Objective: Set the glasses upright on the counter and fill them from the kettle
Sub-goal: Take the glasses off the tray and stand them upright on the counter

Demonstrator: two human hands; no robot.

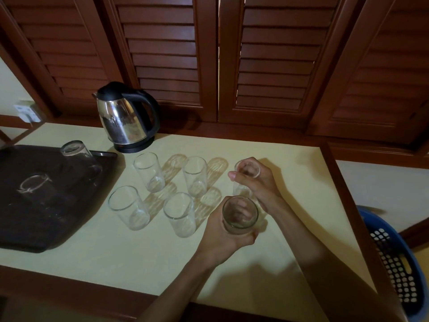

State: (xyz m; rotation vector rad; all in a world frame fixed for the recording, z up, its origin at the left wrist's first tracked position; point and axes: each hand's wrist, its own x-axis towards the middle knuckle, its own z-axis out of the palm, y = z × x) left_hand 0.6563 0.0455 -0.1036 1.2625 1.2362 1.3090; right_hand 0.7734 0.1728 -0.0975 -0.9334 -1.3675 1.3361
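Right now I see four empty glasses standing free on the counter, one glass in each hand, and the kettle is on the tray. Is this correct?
Not quite. The head view shows the kettle on the counter, behind the glasses, not on the tray. The rest is correct.

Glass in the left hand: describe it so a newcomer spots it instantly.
Start at the dark tray, then go right across the yellow-green counter past four free-standing upright glasses. The glass in the left hand is nearest the camera, gripped from below by the left hand; the right hand holds another behind.
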